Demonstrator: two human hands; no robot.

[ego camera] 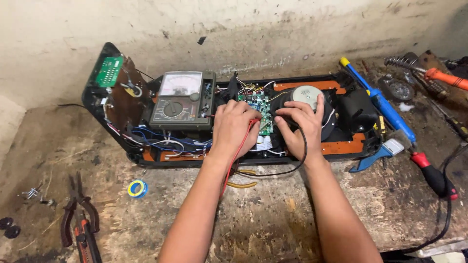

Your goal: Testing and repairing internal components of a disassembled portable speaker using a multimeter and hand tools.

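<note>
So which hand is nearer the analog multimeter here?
Left. The left hand sits just right of the analog multimeter, almost touching it; the right hand is farther right, by the speaker.

Light is even and fairly bright, coming from above and slightly in front. The pale wall [234,29] takes the most light and looks a little washed out. Shadows are short and soft: a dark band under the open black casing [146,160] and thin ones beside both forearms on the worktop [273,214]. Mild glare on the meter face [180,84]. Centre is sharp. Corners darken, edges bow slightly, and the pliers [78,214] are soft.
</note>
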